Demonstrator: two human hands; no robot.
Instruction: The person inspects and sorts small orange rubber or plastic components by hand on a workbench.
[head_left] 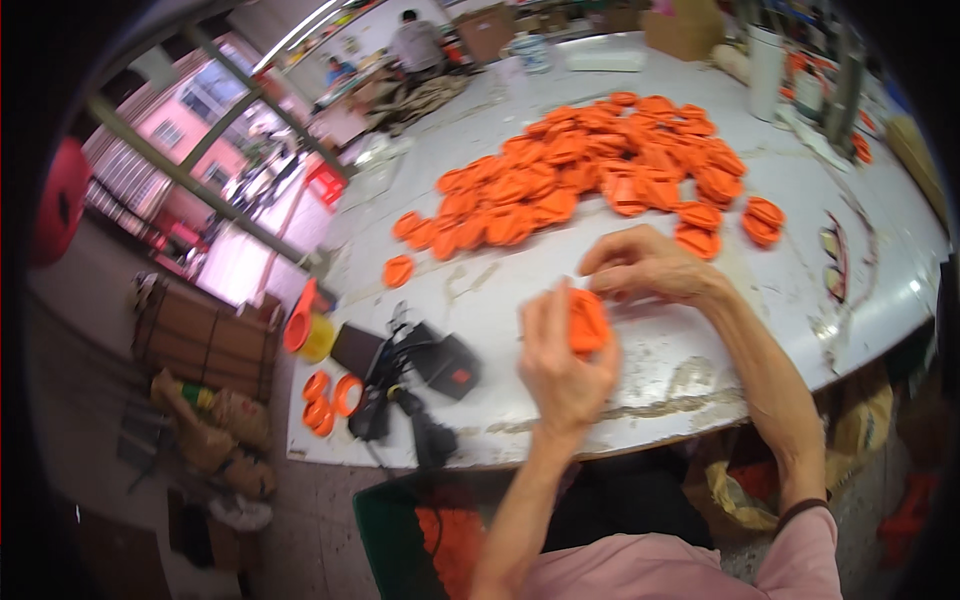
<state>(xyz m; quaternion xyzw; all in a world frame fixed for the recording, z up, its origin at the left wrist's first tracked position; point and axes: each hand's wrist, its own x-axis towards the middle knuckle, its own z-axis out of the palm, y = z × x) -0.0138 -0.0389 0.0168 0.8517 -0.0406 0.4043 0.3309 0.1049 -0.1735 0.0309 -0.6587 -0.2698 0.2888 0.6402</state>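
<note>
Nearest me, a green bin (376, 525) with orange contents is cut off by the lower rim and partly covered by my left forearm. Past the near edge of the surface (665, 365), my left grip (565, 368) is clamped on an orange piece (588, 325), partly hiding it. My right grip (645, 272) blurs just beside; I can't tell whether it's closed on anything. A strip of surface leaves room before the orange pile (590, 165), whose pieces overlap and hide one another

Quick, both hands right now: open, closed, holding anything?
Left hand: closed on a bright orange, rounded, plastic-looking piece.
Right hand: curled close to that piece; whether it grips anything cannot be told.
</note>
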